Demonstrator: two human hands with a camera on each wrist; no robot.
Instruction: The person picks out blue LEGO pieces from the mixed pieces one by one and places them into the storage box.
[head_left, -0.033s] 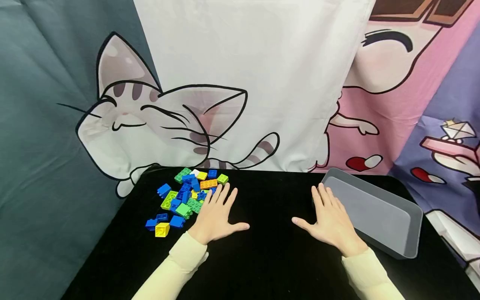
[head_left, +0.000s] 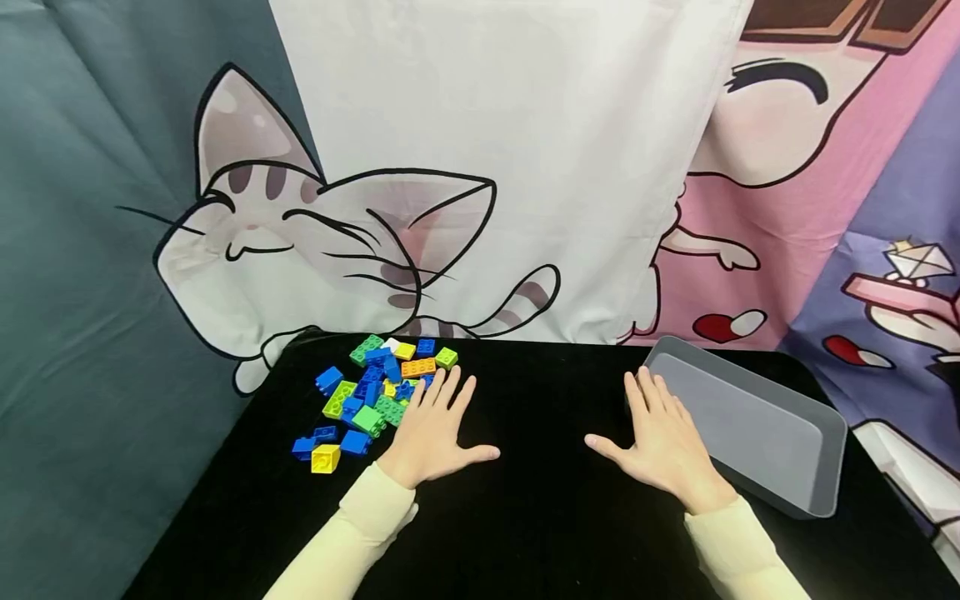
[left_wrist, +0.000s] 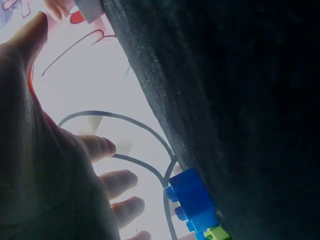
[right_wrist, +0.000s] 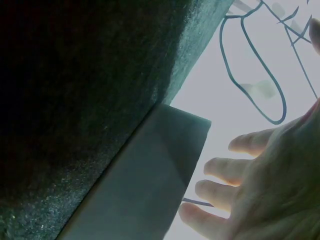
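Note:
In the head view my left hand (head_left: 429,437) is spread palm down, fingers straight, nothing held. It is nearest a heap of toy building bricks (head_left: 390,408) in blue, green, yellow and orange, part of which it covers from sight. A blue brick (left_wrist: 195,200) appears beyond the fingers in the left wrist view. My right hand (head_left: 667,446) is likewise spread and holds nothing. Just right of it lies a grey rectangular tray (head_left: 757,425) with nothing in it; the hand hides part of its left side. The tray's wall (right_wrist: 145,175) stands beside the right fingers in the right wrist view.
Both hands are over a black cloth-covered table (head_left: 536,517). A yellow brick (head_left: 325,459) sits at the near edge of the heap. Behind the table hangs a printed cloth (head_left: 585,167) with a cartoon cat and other figures.

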